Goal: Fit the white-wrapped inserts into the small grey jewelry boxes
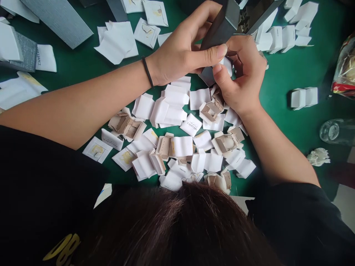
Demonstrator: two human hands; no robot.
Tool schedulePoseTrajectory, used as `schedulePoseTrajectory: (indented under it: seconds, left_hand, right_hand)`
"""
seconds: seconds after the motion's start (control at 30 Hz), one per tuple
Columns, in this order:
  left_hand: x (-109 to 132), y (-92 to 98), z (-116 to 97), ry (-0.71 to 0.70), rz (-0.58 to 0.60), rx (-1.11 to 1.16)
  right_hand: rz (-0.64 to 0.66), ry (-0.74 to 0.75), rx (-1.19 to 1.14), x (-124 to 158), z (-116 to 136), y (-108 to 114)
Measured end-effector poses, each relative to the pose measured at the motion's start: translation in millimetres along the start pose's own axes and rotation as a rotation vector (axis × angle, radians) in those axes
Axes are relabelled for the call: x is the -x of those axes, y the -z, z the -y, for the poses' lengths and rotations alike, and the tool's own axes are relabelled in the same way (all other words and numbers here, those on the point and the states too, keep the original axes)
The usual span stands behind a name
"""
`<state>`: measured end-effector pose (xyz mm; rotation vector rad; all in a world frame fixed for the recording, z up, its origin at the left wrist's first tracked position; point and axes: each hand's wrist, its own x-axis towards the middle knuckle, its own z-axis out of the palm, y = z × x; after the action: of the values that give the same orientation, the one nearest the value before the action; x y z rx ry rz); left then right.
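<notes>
My left hand (pixel 191 51) grips a dark grey open box (pixel 223 24) at the top of the view, its thumb lying along the near side. Close against the box's near end is my right hand (pixel 245 72), fingers curled and thumb bent inward. A small white piece (pixel 227 65) shows between the two hands; whether the right fingers pinch it or the box edge is hidden. Below them lie many folded white cards (pixel 169 107), some printed with small lettering, among opened small cartons (pixel 126 125) with brown insides.
Dark grey boxes (pixel 59 20) stand at the upper left beside white papers (pixel 116 40). Folded white pieces (pixel 277 38) line the upper right, with another pair (pixel 304 98) lower down. A clear glass (pixel 337 131), crumpled paper (pixel 318 157) and a shiny packet (pixel 345 68) sit at the right edge.
</notes>
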<state>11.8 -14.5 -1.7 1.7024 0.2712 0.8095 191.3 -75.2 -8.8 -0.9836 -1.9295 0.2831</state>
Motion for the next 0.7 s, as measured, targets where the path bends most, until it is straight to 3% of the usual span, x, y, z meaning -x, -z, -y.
schedulePoseTrajectory:
  seconds: [0.17,0.7]
  left_hand:
    - [-2.3,-2.0,-2.4,0.045,-0.002,-0.166]
    - [-4.6,0.3,2.2,0.072,-0.041,-0.023]
  right_hand:
    - [0.000,-0.037,0.081,1.0,0.4,1.3]
    - [0.032,-0.020,0.111,0.2,1.3,0.9]
